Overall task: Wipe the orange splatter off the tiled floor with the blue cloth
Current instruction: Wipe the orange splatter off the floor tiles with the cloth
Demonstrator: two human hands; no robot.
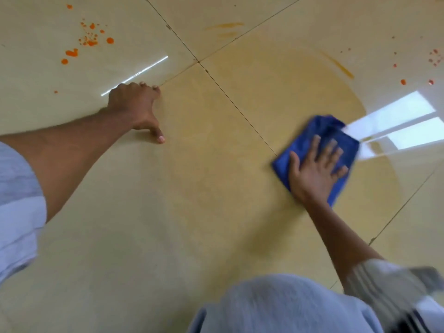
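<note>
A folded blue cloth (319,138) lies flat on the cream tiled floor (192,188) at the right. My right hand (314,169) presses on it with fingers spread and straight; both are motion-blurred. My left hand (134,106) is planted on the floor at the left, fingertips and thumb touching the tile, holding nothing. Orange splatter drops (90,40) sit on the far-left tile. Smaller orange spots (432,58) dot the far right. A wide yellowish smeared film (276,97) covers the middle tiles, with thin orange streaks (225,26) at its far rim.
Dark grout lines cross at a joint (198,61) beyond my left hand. Window light reflects brightly on the tile (396,126) right of the cloth. My pale blue clothing (276,306) fills the bottom edge, and a sleeve (16,207) shows at the left.
</note>
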